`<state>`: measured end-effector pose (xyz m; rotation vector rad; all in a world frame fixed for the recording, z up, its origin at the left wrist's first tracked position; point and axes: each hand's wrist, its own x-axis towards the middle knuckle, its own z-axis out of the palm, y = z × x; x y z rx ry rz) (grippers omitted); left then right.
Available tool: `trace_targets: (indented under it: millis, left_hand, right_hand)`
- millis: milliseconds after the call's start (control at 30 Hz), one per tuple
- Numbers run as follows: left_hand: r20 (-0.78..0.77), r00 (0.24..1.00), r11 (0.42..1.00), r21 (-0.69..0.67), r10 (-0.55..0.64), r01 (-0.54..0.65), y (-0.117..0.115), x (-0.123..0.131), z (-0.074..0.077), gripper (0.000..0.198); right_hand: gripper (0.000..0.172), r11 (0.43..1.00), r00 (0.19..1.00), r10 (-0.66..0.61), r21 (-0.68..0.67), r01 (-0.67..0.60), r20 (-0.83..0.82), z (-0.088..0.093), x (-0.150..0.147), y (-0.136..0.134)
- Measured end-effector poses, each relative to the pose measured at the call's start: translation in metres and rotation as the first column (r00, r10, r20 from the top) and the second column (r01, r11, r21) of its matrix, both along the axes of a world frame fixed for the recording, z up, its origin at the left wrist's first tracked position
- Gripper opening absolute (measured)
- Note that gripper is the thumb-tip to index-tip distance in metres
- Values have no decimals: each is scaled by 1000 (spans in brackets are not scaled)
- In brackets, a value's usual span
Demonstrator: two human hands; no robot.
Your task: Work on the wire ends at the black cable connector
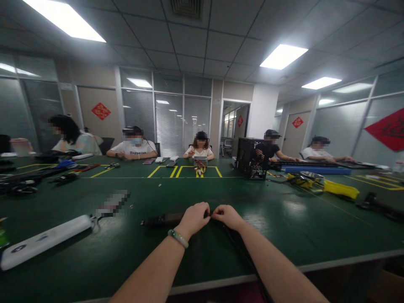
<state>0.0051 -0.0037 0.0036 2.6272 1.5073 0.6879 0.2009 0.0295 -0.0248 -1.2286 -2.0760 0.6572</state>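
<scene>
A dark, slim tool that looks like an electric screwdriver lies sideways just above the green table, its narrow tip to the left. My left hand is closed round its right end. Right beside it, my right hand pinches the black cable where it meets the tool's end; the fingertips of both hands nearly touch. From there the cable runs down past my right forearm to the table's front edge. The exact joint between cable and tool is hidden by my fingers.
A long white case lies at the left, with a blurred flat object beyond it. A black computer case stands at the back right, near yellow-handled gear. Several people sit along the far side.
</scene>
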Motion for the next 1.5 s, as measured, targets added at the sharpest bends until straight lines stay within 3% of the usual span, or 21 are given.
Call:
trace_targets:
  millis: [433,700,933,1300,1500]
  left_hand:
    - [-59,998,998,54,-27,30,-5,3,7,10]
    - [-51,998,998,57,-23,26,-3,2,4,9]
    - [-13,1000,1000,-3,4,-4,-1,-6,6,23]
    - [-50,997,998,-38,55,-57,-5,-4,10,14]
    - [-65,998,999,-45,13,-16,-4,-3,11,16]
  right_hand:
    - [17,1000,1000,-19,2,19,16,1,-1,-1]
    - [18,1000,1000,-13,12,13,10,-1,-2,0]
    - [21,999,998,-49,5,49,49,1,-2,0]
    - [20,999,999,-29,-13,29,23,3,-3,-2]
    - [19,999,998,-53,4,53,31,4,-4,-3]
